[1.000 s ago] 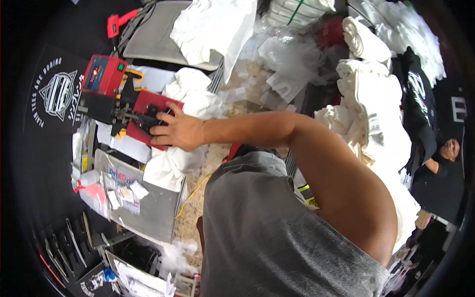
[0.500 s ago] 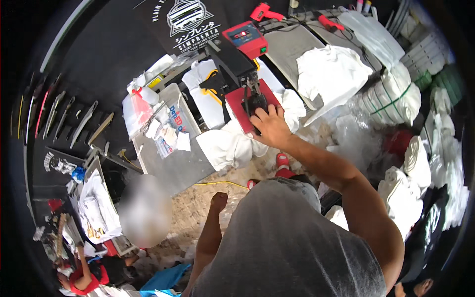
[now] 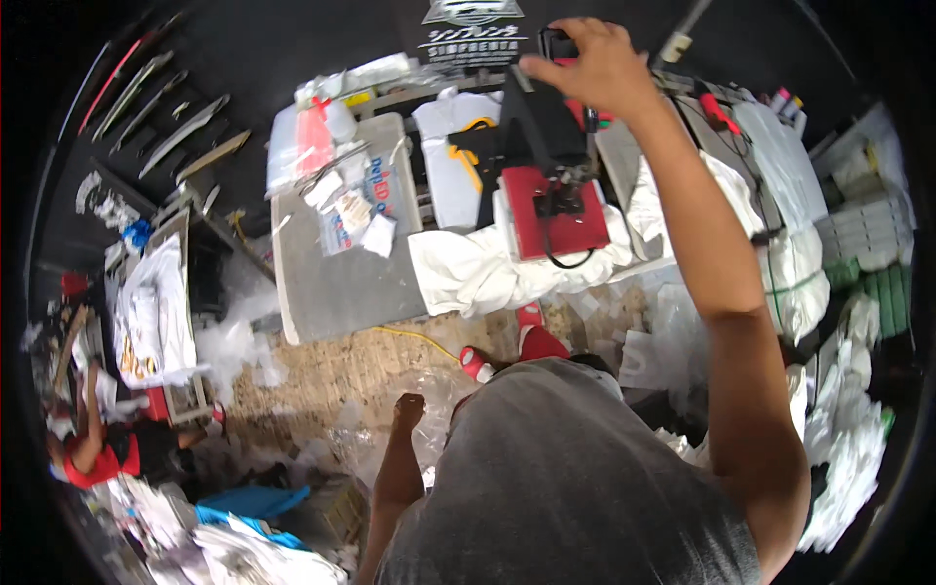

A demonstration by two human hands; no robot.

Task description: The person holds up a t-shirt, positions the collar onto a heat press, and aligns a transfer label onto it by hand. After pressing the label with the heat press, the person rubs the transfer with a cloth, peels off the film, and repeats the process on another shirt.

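Note:
My right hand [image 3: 609, 76] is raised at the back of the bench, its thumb and fingers curved around the black handle [image 3: 557, 44] of a heat press. The press's black body [image 3: 539, 127] stands just below that hand. Its red plate [image 3: 556, 222] lies in front, with a dark cable looping off its front edge. White fabric [image 3: 468, 273], which looks like a T-shirt, spreads out under the plate, bunched along the bench edge. My left hand [image 3: 409, 409] hangs low by my side, fingers curled in, with nothing visible in it.
Left of the press, a grey board [image 3: 346, 292] holds paper scraps and a printed plastic bag. More white fabric [image 3: 717, 195] lies to the right, near a red heat gun [image 3: 720, 114]. A yellow cord [image 3: 419, 338] crosses the floor. Another person in red [image 3: 97, 458] is at far lower left.
My right hand has moved from the front of the red plate up to the back, and the press handle with it. The plate now shows uncovered. The whole view has shifted.

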